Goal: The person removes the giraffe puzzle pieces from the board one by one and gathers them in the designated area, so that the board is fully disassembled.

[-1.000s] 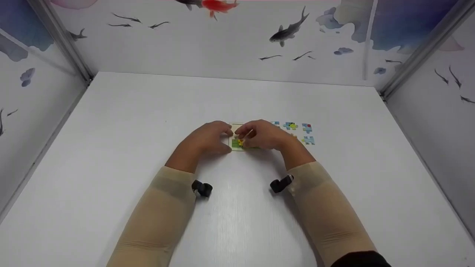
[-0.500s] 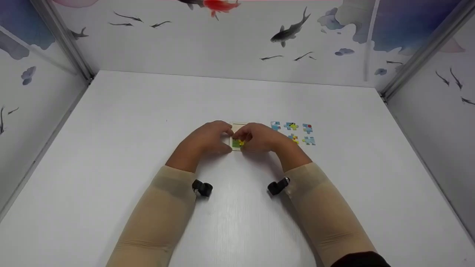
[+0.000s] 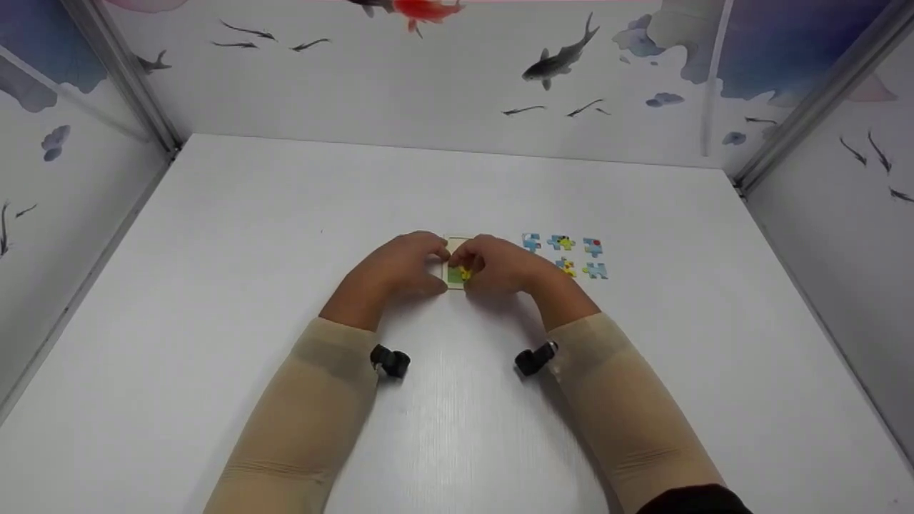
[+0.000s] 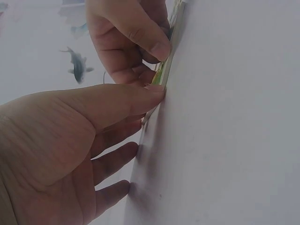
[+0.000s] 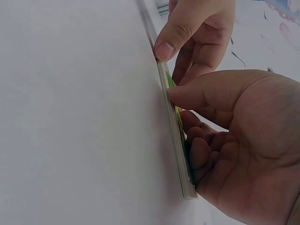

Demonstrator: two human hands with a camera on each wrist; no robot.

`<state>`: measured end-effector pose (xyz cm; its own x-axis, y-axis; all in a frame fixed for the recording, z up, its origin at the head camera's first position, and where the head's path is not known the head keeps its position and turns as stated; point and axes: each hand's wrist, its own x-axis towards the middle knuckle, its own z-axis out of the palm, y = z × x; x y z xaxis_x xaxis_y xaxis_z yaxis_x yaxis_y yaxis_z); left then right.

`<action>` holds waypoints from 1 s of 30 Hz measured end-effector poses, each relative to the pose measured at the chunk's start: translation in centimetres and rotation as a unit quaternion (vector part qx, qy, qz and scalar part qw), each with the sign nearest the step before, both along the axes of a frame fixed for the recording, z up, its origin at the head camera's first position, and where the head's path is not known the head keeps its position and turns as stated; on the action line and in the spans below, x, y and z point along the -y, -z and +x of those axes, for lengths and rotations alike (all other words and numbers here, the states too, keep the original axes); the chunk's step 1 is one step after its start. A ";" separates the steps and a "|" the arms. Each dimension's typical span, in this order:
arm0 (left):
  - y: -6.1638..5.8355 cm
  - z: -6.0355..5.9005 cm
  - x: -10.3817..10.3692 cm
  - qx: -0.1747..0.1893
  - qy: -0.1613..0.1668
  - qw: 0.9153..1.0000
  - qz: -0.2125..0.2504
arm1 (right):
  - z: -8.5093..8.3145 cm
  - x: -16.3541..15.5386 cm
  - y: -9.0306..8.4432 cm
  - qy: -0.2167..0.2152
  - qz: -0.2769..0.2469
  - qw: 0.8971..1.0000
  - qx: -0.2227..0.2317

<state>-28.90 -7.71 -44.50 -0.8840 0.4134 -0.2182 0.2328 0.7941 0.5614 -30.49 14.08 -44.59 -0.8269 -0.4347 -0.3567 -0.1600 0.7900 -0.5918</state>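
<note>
A small jigsaw puzzle board (image 3: 458, 244) with a pale frame lies flat on the table, partly covered by both hands. My left hand (image 3: 407, 264) grips its left side, thumb at the near corner and fingers at the far part of that edge. Over the board, my right hand (image 3: 500, 265) has its fingers curled down onto a green and yellow puzzle piece (image 3: 465, 273). In the right wrist view the right thumb (image 5: 180, 96) lies at the board's front edge, and the curled fingers rest on the picture. The hand hides most of the board's right part.
Several loose blue and yellow jigsaw pieces (image 3: 562, 243) lie in two rows on the white table (image 3: 457, 414), just right of the right hand. Walls printed with fish (image 3: 560, 63) enclose the table's back and sides.
My right hand has shifted slightly left and lower onto the board, and more of the loose pieces now shows beside it. The left hand stays at the board's left edge.
</note>
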 end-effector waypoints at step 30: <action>0.1 -0.1 0.0 -0.006 0.002 1.000 -0.012 | -0.1 -0.3 0.1 0.033 -0.041 0.999 -0.007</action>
<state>-29.01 -7.66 -44.64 -0.8847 0.4126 -0.2172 0.2435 0.8061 0.5394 -30.61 14.37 -44.73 -0.8600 -0.4058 -0.3093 -0.1179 0.7478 -0.6534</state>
